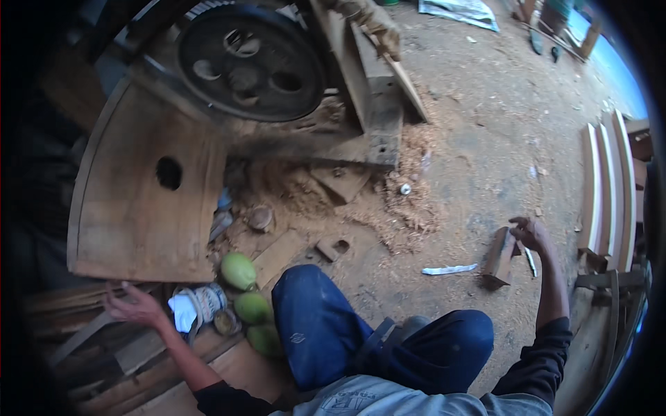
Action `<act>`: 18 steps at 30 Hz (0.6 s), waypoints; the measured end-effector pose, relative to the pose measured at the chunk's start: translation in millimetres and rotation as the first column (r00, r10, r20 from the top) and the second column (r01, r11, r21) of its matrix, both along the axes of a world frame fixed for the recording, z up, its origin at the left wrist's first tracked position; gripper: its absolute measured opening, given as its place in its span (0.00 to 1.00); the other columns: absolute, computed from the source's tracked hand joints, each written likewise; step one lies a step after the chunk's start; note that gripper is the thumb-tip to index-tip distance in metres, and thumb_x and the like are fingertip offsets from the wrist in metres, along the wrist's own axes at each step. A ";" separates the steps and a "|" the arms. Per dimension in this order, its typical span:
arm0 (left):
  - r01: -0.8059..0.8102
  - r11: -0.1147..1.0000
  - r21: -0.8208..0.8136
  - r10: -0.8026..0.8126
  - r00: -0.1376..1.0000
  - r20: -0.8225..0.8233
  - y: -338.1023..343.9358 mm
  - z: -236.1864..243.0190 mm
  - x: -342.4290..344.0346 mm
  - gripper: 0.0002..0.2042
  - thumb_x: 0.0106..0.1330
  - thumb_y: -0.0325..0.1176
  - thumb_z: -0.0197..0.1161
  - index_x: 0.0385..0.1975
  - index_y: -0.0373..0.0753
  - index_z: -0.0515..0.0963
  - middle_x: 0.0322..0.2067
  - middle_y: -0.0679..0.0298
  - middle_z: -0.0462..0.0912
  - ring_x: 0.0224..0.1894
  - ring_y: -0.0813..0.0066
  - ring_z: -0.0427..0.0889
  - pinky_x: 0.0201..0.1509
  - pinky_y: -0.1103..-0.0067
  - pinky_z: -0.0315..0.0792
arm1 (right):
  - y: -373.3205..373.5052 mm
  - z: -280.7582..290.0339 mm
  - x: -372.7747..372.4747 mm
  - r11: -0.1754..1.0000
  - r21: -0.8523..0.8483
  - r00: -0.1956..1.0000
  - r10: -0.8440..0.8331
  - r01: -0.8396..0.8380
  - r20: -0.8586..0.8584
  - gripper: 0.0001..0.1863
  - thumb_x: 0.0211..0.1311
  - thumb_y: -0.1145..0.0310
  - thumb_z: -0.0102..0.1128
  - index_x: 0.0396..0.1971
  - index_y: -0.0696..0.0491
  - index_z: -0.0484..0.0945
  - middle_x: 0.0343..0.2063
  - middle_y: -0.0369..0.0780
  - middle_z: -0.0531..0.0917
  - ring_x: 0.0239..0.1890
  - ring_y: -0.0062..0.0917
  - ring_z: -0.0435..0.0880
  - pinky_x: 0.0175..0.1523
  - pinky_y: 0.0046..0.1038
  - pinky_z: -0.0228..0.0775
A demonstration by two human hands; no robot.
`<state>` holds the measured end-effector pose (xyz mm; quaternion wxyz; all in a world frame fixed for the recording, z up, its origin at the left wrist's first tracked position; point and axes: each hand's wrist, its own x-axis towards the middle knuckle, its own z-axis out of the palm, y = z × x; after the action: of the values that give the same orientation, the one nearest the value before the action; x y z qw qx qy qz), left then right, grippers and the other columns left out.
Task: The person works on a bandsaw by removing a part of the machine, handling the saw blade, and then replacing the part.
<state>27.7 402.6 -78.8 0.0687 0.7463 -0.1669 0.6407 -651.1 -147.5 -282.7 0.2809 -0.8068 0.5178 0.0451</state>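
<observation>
Brown wood forms the block (496, 262) on the dusty floor (472, 201), beyond the person's right knee. The right hand (531, 234) is at its upper end, fingers partly curled; I cannot tell whether they grip it or merely rest there. If contact is at one end only, the block could tip or twist, and the slim white piece (530, 262) just beside it could be knocked aside. The left hand (133, 306) is loosely open, with nothing visible in it, by the boards (142, 353) and near a white container (211, 298). A careless sweep there might upset the container or set the rounded green fruits (238, 270) rolling. Loose shavings (411, 215) could swallow any small part dropped among them, being much the same colour as wood.
</observation>
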 end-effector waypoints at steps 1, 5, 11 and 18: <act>-0.137 0.990 0.026 0.134 0.986 0.097 34.6 20.4 11.5 0.25 0.68 0.48 0.62 0.55 0.34 0.74 0.54 0.45 0.72 0.59 0.47 0.70 0.63 0.58 0.64 | -5.2 0.8 25.3 0.999 0.018 0.999 0.036 -0.036 0.007 0.24 0.56 0.63 0.61 0.53 0.57 0.79 0.33 0.47 0.87 0.35 0.29 0.86 0.43 0.33 0.77; 0.079 0.721 -0.688 -0.317 0.921 -0.226 87.7 82.3 60.0 0.36 0.71 0.58 0.50 0.66 0.33 0.60 0.65 0.41 0.61 0.66 0.46 0.64 0.71 0.59 0.57 | -11.8 13.7 133.2 0.984 0.123 0.980 0.103 -0.125 0.169 0.23 0.59 0.64 0.60 0.54 0.55 0.79 0.32 0.45 0.86 0.35 0.28 0.86 0.43 0.31 0.76; 0.097 0.167 -0.981 -0.908 0.403 -0.114 35.3 102.0 59.4 0.44 0.70 0.69 0.31 0.74 0.38 0.42 0.74 0.51 0.48 0.75 0.56 0.49 0.77 0.64 0.42 | 6.2 75.3 253.3 0.920 -0.053 0.871 0.385 -0.388 0.305 0.20 0.65 0.63 0.58 0.55 0.52 0.78 0.37 0.46 0.87 0.38 0.32 0.87 0.46 0.34 0.77; 0.181 0.240 -0.954 -0.888 0.439 -0.140 7.1 83.1 47.4 0.39 0.73 0.64 0.38 0.73 0.39 0.50 0.74 0.54 0.49 0.74 0.60 0.50 0.76 0.63 0.42 | 14.4 103.3 307.4 0.814 -0.133 0.769 0.578 -0.565 0.271 0.18 0.66 0.65 0.59 0.55 0.48 0.79 0.36 0.42 0.87 0.35 0.27 0.86 0.40 0.30 0.76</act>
<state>75.1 409.8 4.3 0.7148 0.6577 -0.0677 0.2279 -343.7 -133.1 -179.4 0.3111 -0.9290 0.2002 -0.0053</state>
